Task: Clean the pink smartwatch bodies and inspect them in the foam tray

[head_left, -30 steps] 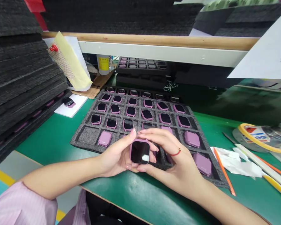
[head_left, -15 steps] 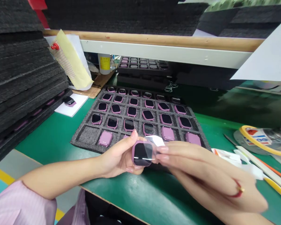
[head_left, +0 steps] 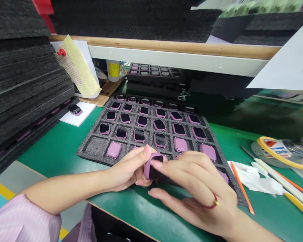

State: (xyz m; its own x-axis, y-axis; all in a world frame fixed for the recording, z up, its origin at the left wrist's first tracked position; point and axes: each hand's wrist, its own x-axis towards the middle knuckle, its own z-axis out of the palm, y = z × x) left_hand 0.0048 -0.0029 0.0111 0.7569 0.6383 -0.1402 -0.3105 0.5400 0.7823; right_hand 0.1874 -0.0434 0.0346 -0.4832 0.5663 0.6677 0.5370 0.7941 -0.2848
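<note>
My left hand (head_left: pixel 130 166) grips the edges of a pink smartwatch body (head_left: pixel 146 169), its black screen tilted toward the right. A finger of my right hand (head_left: pixel 204 188) touches that screen near its top, while the thumb is spread away below. No other thing shows in my right hand. Just behind both hands lies a dark grey foam tray (head_left: pixel 92 148) with rows of pink watch bodies. Most of these lie screen up; several in the near rows show their pink backs. My right hand covers part of the tray's near right side.
Tall stacks of black foam trays (head_left: pixel 27 84) stand on the left. One watch (head_left: pixel 75 109) sits on a white pad. To the right are an orange stick (head_left: pixel 241 188), white scraps (head_left: pixel 262 181) and a bottle with a yellow ring (head_left: pixel 275 151). A shelf edge (head_left: pixel 166 48) spans overhead.
The clear film with a white tab that my right hand held at the watch is out of sight. My right hand has moved left onto the screen, uncovering the orange stick. The watch has turned slightly.
</note>
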